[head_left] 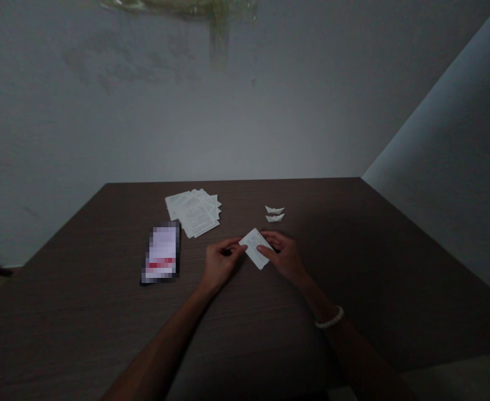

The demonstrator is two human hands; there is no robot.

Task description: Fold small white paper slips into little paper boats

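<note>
A small white sheet of paper (255, 246) with faint print lies tilted on the dark wooden table (374, 262). My left hand (220, 260) pinches its left corner with fingers curled. My right hand (282, 255) presses on the sheet's right edge, fingers closed over it; a pale bead bracelet (330, 318) is on that wrist. Both hands hold the same sheet just above the tabletop.
A loose stack of printed white sheets (194, 213) lies behind my left hand. Two small folded paper boats (275, 214) sit behind my right hand. A phone with a lit screen (161, 253) lies to the left. Grey walls rise behind and to the right.
</note>
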